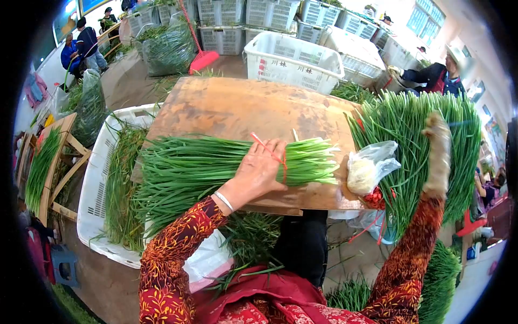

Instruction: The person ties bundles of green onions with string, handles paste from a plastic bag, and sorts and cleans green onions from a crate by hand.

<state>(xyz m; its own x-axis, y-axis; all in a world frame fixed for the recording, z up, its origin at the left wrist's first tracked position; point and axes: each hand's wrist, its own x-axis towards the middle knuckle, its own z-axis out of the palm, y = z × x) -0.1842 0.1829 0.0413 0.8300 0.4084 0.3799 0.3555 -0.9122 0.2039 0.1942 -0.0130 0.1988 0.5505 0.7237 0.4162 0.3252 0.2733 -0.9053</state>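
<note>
- While the left hand [259, 170] lies palm-down at the middle of the frame, its fingers [272, 148] are curled over a bundle of chives [216, 164], pressing it against the wooden board [226, 108].
- Under those fingers a red band [283, 164] wraps the bundle near its pale cut ends, and a loose end of the band sticks up past the fingertips.
- At the wrist of that hand sits a silver bangle [224, 201], above a red patterned sleeve [172, 254].
- Over at the right of the frame, the right hand [438, 135] is raised; it appears to wear a soiled glove, and its fingers cannot be told as open or closed from this angle.
- This hand rests against a large upright sheaf of chives [410, 140] that fans out across the right side of the frame.
- Between the two hands, at the right edge of the board, lies a crumpled plastic bag [369, 167] with red bands [373, 198] just below it.
- Left of the board, a white crate [94, 183] holds more loose chives.
- Upper centre of the frame, another white crate [294, 62] stands just behind the board, with more crates stacked behind it.
- Upper left, people in dark jackets [81, 46] sit near bagged greens; upper right, a person in a hat [450, 67] works at another pile.
</note>
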